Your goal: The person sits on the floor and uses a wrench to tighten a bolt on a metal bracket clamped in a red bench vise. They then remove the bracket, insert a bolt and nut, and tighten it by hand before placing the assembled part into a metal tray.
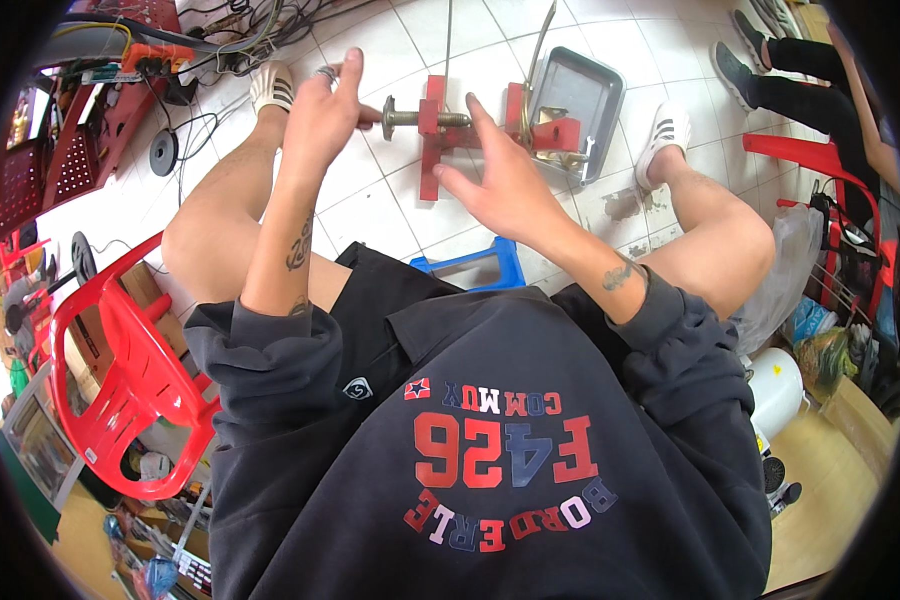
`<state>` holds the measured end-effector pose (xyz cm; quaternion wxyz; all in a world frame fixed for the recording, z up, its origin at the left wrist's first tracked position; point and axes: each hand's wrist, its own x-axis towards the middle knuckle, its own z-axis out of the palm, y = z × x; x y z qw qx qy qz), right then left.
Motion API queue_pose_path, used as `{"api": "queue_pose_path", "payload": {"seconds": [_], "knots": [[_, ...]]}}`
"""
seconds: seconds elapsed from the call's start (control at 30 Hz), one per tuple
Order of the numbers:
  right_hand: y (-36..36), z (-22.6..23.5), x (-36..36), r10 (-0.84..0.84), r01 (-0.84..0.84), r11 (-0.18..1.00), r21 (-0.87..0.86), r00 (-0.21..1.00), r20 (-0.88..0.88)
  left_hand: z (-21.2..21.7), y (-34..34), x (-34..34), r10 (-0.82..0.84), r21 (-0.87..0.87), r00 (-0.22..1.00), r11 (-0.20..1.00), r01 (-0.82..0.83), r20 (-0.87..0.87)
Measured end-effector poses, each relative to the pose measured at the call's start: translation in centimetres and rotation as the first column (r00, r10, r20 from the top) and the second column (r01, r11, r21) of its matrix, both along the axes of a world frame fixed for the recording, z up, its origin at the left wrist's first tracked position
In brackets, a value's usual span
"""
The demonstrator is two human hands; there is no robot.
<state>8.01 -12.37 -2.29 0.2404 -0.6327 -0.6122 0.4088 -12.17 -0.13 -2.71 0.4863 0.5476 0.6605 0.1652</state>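
Red metal clamp on tiled floor between feet. Left hand pinching head of threaded bolt; bolt partly through frame. Right hand grip released, fingers spread, steadying clamp. Grey tray beside.

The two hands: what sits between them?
Between the left hand and right hand, the head view shows a red metal bracket on a threaded bolt.

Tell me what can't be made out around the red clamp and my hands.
Head view:
- Left hand covers the bolt head.
- Right hand hides the red clamp frame's middle.
- Metal tray contents: blocked by the clamp, too small.
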Motion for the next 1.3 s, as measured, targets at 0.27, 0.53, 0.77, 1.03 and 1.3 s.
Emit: {"api": "queue_pose_path", "payload": {"seconds": [0.27, 0.53, 0.77, 1.03, 1.3], "knots": [[0.2, 0.6, -0.2, 0.002, -0.003, 1.000, -0.027, 0.999, -0.040, -2.3, 0.5, 0.2, -0.025, -0.017, 0.989, 1.000, 0.023, -0.143], [0.2, 0.4, -0.1, 0.020, -0.019, 1.000, 0.005, 0.999, -0.050, 0.0, 0.0, 0.3, -0.036, -0.054, 0.990, 0.998, 0.029, -0.136], [0.0, 0.1, -0.1, 0.038, -0.037, 0.997, 0.065, 0.999, -0.013, -1.1, 0.2, 0.5, 0.007, 0.006, 1.000, 1.000, -0.007, -0.002], [0.2, -0.1, 0.1, 0.033, -0.036, 0.998, 0.061, 0.999, 0.038, -0.2, 0.1, 0.0, -0.083, -0.174, 0.992, 0.983, 0.065, -0.097], [0.2, -0.4, -0.1, 0.052, -0.055, 0.997, 0.060, 0.997, 0.058, -1.9, 0.3, 0.0, -0.058, 0.061, 0.994, 0.996, 0.063, -0.091]]}}
